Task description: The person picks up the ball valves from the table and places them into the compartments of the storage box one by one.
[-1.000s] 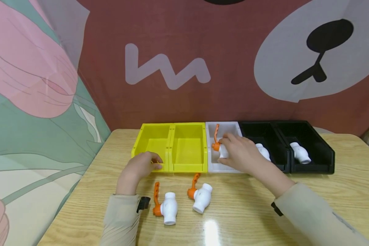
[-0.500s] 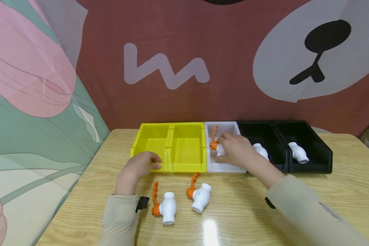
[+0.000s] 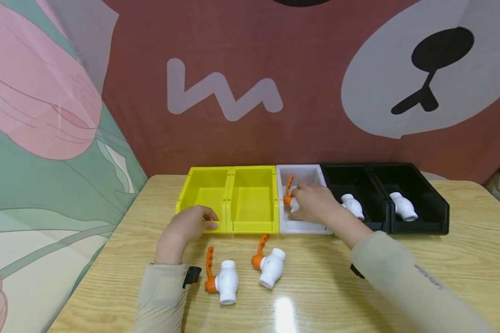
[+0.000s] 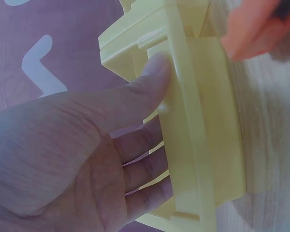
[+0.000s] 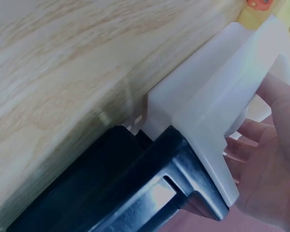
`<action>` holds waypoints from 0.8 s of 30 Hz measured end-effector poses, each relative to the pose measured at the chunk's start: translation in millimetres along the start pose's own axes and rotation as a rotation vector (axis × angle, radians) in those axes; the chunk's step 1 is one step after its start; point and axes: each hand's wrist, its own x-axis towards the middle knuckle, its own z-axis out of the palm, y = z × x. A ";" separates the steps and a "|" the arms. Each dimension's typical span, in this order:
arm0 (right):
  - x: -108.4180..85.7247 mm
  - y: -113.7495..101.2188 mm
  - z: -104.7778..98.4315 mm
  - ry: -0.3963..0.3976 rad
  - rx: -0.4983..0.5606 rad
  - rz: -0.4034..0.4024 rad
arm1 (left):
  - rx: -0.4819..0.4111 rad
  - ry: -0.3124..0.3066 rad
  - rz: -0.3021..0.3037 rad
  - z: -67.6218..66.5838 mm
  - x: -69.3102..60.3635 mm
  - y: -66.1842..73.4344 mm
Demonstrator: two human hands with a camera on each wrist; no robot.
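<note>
My right hand [image 3: 316,203] reaches into the white bin [image 3: 302,226] and holds a white ball valve [image 3: 294,204] with an orange lever handle [image 3: 290,184]. In the head view the fingers cover much of the valve. My left hand [image 3: 187,226] grips the front wall of the leftmost yellow bin [image 4: 183,125]; in the left wrist view the thumb lies on the lip and the fingers are behind the wall. On the table before the bins lie two more ball valves with orange handles, the left valve [image 3: 228,283] and the right valve [image 3: 272,268].
A second yellow bin [image 3: 254,199] stands between the left bin and the white one. To the right are two black bins, the nearer black bin [image 3: 346,178] and the outer black bin [image 3: 435,208], each with a white valve visible inside. A patterned cloth hangs behind the wooden table [image 3: 475,259].
My right hand has moved slightly left and lowered the ball valve deeper into the white bin. The left hand keeps its place on the yellow bin.
</note>
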 end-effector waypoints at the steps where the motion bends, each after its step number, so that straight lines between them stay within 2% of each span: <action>1: 0.3 0.2 0.6 -0.001 0.001 -0.002 | 0.000 0.001 0.001 -0.2 0.0 0.0; 10: 3.7 0.2 5.8 -0.031 -0.008 -0.008 | 0.003 0.001 0.001 0.0 -0.7 0.0; 19: 5.9 -2.2 6.3 -0.081 -0.001 0.025 | 0.001 0.003 0.000 0.6 0.2 -1.2; 24: 4.8 -2.2 6.5 -0.081 0.014 0.033 | 0.003 0.000 0.003 0.8 1.0 -1.4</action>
